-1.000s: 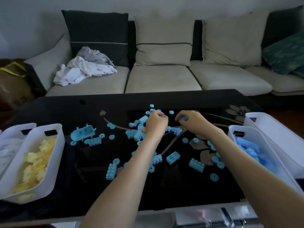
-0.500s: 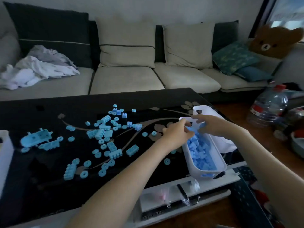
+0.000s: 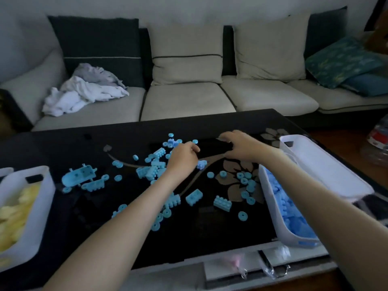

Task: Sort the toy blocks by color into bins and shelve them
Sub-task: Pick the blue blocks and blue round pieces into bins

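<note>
Behind everything runs a pale sofa (image 3: 184,101) with crumpled laundry (image 3: 84,95) on its left seat. In front lies the black glass coffee table (image 3: 63,148). A white bin of yellow blocks (image 3: 44,198) sits at its left edge. A white bin part-filled with blue blocks (image 3: 283,232) stands along the right edge, and another white bin (image 3: 327,171) lies just beyond it, its contents hidden. The left hand (image 3: 184,158) hovers knuckles-up over the middle of the tabletop with fingers curled in. The right hand (image 3: 241,148) reaches toward the far edge with fingers bent down to the glass. I cannot tell whether either pinches a piece. Light-blue blocks (image 3: 194,197) lie scattered across the table's centre, with a boat-shaped piece (image 3: 78,176) toward the left and ring pieces (image 3: 242,216) near the blue bin. Yellow looks finished, since none shows on the table. Blue is only partway done, with dozens of pieces loose. Shelving the bins appears not yet begun.
</note>
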A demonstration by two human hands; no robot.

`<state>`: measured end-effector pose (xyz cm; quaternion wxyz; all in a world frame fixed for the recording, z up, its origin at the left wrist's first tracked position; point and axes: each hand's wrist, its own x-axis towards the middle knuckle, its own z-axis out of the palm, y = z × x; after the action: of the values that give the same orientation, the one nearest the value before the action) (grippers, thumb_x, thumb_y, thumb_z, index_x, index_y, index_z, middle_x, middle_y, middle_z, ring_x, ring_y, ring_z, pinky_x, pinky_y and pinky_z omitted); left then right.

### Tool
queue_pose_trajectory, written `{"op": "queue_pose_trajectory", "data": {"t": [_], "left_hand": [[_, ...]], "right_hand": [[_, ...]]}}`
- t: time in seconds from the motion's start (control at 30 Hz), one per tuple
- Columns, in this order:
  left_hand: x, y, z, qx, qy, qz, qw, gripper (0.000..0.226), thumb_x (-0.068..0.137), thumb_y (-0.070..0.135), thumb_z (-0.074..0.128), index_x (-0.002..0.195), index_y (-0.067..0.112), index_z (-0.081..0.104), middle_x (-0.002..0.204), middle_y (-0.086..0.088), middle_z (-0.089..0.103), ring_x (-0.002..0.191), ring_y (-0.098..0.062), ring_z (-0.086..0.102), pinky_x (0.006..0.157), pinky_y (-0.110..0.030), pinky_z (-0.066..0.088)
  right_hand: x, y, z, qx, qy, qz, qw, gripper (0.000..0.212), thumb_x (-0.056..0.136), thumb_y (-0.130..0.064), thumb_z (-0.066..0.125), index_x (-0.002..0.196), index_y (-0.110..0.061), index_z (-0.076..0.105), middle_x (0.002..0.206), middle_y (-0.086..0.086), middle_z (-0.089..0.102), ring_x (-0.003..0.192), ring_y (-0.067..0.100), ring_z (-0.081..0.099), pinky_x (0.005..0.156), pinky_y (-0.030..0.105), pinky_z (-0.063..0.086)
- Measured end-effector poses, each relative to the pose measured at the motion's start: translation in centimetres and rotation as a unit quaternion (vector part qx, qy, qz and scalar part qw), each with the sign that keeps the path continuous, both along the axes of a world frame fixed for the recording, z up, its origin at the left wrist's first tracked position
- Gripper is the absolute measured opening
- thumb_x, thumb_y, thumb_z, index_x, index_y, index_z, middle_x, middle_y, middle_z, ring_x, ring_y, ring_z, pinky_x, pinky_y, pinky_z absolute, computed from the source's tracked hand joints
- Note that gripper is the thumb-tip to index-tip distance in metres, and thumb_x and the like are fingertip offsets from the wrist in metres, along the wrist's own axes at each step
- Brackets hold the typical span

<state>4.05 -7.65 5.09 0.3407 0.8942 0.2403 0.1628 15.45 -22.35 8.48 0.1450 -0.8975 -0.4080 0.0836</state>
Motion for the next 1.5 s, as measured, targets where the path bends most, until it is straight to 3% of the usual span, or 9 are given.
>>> {"op": "queue_pose_trajectory", "data": {"t": [0.1,0.23,0.37,0.53,0.63,0.73,0.9,1.27,1.5], "left_hand": [[-0.3,4.5,-0.6,-0.005,-0.04,0.094,0.995,0.038,0.09,-0.003,0.036,0.106,0.016,0.065,0.11,-0.002,0.063,0.071,-0.008,0.051,0.06,-0.026,0.044],[1.2,8.5,-1.8,0.045,0.018,0.099,0.994,0.041,0.088,-0.002,0.038,0.109,0.024,0.062,0.115,-0.006,0.057,0.1,-0.021,0.054,0.091,-0.042,0.046],[3.7,11.4,-2.8,0.075,0.057,0.033,0.995,0.045,0.089,0.002,0.038,0.124,0.025,0.054,0.126,-0.01,0.046,0.108,-0.027,0.05,0.094,-0.043,0.045],[6.8,12.7,-4.6,0.125,0.151,-0.023,0.98,0.047,0.096,0.018,0.036,0.141,0.03,0.038,0.146,-0.009,0.028,0.128,-0.03,0.035,0.103,-0.041,0.036],[8.1,13.1,-4.8,0.141,0.179,-0.023,0.973,0.045,0.094,0.016,0.04,0.135,0.033,0.044,0.141,-0.009,0.033,0.122,-0.031,0.04,0.098,-0.04,0.038],[8.6,13.4,-4.8,0.174,0.189,-0.019,0.966,0.04,0.091,0.009,0.043,0.123,0.032,0.05,0.129,-0.007,0.044,0.113,-0.028,0.047,0.089,-0.038,0.038],[8.4,13.7,-4.9,0.204,0.142,-0.028,0.968,0.029,0.09,0.005,0.04,0.104,0.026,0.053,0.101,0.001,0.054,0.097,-0.022,0.051,0.082,-0.036,0.028],[6.5,10.4,-2.7,0.21,0.053,-0.03,0.976,0.017,0.092,0.008,0.045,0.103,0.017,0.055,0.105,-0.007,0.055,0.098,-0.026,0.052,0.091,-0.038,0.033],[6.1,1.5,0.5,0.1,-0.07,-0.094,0.988,0.013,0.088,0.008,0.044,0.093,0.014,0.053,0.095,-0.007,0.052,0.092,-0.026,0.051,0.074,-0.033,0.04]], "right_hand": [[-0.4,4.8,-1.2,-0.006,0.038,0.043,0.998,0.063,0.089,-0.015,0.059,0.145,-0.022,0.03,0.137,0.007,0.04,0.125,0.024,0.043,0.097,0.033,0.041],[-0.1,9.3,-3.5,-0.035,0.067,0.061,0.995,0.065,0.09,-0.028,0.06,0.146,-0.023,0.028,0.143,0.007,0.039,0.127,0.024,0.043,0.1,0.036,0.041],[0.3,11.5,-5.5,-0.085,0.068,0.088,0.99,0.06,0.09,-0.03,0.059,0.143,-0.026,0.031,0.139,0.005,0.037,0.124,0.026,0.043,0.1,0.04,0.042],[1.1,12.9,-6.4,-0.082,0.023,0.1,0.991,0.026,0.095,-0.017,0.046,0.12,-0.02,0.05,0.108,0.002,0.043,0.104,0.024,0.051,0.082,0.035,0.046],[1.8,13.3,-6.4,0.005,0.025,0.058,0.998,0.018,0.093,-0.016,0.045,0.11,-0.014,0.049,0.108,0.005,0.05,0.094,0.021,0.052,0.073,0.031,0.042],[2.4,14.0,-6.2,0.091,0.029,0.019,0.995,0.027,0.091,-0.01,0.046,0.118,-0.011,0.042,0.117,0.007,0.048,0.093,0.021,0.054,0.074,0.031,0.046],[2.1,16.1,-8.1,-0.049,-0.042,0.039,0.997,0.042,0.095,-0.03,0.048,0.131,-0.011,0.038,0.129,0.013,0.041,0.116,0.032,0.046,0.09,0.039,0.044],[0.9,12.2,-4.8,0.027,0.031,-0.051,0.998,0.026,0.096,-0.023,0.05,0.116,-0.007,0.046,0.114,0.011,0.051,0.092,0.022,0.052,0.071,0.03,0.044],[-0.6,2.1,0.0,0.066,0.038,-0.117,0.99,0.019,0.095,-0.028,0.051,0.101,-0.011,0.048,0.098,0.006,0.053,0.078,0.017,0.05,0.06,0.028,0.036]]}}
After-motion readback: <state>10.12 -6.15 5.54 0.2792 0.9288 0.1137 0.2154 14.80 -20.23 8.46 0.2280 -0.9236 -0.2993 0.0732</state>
